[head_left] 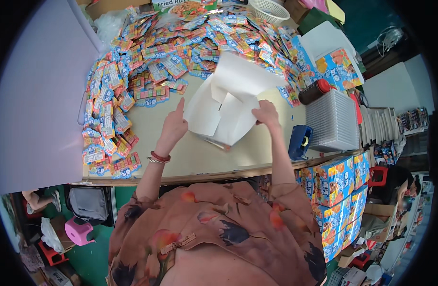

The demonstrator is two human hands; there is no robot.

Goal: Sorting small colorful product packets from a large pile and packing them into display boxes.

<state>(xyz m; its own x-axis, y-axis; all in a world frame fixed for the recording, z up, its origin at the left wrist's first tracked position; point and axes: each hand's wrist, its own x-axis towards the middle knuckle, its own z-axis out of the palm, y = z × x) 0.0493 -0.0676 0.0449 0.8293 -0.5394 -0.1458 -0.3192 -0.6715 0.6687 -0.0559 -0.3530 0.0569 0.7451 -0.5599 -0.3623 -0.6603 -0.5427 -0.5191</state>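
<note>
An open white carton (231, 114), its inside facing up and its large flap raised at the far side, is in front of me over the table, slightly blurred. My right hand (266, 113) is closed on the carton's right edge. At the left edge, my left hand (175, 126) has its index finger stretched out, pointing away from me; its other fingers are partly hidden, and I cannot tell whether it touches the carton. A heap of small, colourful flat packets (180, 47) spreads along the far side and left of the table.
A dark bottle with a red cap (316, 90), a stack of clear plastic trays (332, 121) and a blue tape dispenser (301, 142) stand on the right. Blue printed boxes (335, 200) are stacked below. A white basket (269, 10) sits at the back; a pink stool (79, 231) stands lower left.
</note>
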